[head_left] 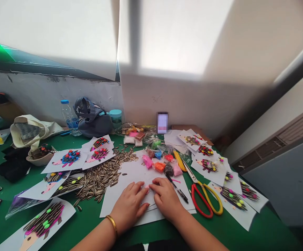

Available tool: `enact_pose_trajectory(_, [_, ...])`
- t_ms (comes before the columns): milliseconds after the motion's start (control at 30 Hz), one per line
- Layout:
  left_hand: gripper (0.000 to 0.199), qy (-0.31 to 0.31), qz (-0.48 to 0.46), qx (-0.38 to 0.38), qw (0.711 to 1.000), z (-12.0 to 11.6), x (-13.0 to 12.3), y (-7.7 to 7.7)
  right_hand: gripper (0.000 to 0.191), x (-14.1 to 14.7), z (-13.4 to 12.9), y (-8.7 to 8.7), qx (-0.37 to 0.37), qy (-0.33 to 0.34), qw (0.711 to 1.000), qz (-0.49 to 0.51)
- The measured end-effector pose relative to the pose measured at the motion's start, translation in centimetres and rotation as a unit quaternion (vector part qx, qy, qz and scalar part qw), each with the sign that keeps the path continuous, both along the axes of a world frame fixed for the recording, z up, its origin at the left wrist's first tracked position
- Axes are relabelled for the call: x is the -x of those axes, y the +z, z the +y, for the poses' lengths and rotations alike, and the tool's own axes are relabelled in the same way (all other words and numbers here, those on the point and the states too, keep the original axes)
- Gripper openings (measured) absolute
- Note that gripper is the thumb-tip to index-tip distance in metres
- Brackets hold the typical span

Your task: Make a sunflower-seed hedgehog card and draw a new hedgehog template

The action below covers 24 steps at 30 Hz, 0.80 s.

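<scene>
Both hands rest on a stack of white paper [115,198] at the table's near middle. My left hand [130,202], with a gold bracelet [111,223] at the wrist, lies palm down with fingers stretched out and thumb apart. From the other side, my right hand [165,197] presses its fingertips to the sheet, its fingers slightly bent and apart. Between the two index fingers there seems to be a tiny pale pink bit, too small to name. Faint lines on the paper are mostly covered. A black pen [177,188] lies just right of my right hand.
Sunflower seeds [99,177] are heaped left of the paper. Bagged coloured clay [159,166], a yellow cutter [179,161] and red-yellow scissors [205,198] lie at the right. Hedgehog pictures [73,157] flank both sides. A phone [162,122], bag [90,118] and bottle [70,118] stand behind.
</scene>
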<state>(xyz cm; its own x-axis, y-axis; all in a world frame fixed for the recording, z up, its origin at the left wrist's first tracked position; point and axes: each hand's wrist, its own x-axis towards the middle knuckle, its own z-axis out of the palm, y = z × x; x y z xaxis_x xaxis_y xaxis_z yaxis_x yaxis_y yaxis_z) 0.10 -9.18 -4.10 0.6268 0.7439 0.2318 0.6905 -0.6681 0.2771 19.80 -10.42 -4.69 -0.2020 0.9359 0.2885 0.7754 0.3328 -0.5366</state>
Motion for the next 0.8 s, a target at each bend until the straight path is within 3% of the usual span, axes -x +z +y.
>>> enact_pose_trajectory(800, [0.044,-0.002,-0.005,-0.001,1.000,0.03,0.03,-0.19,0.050,0.20,0.04,0.25,0.009,-0.014,1.000,-0.002])
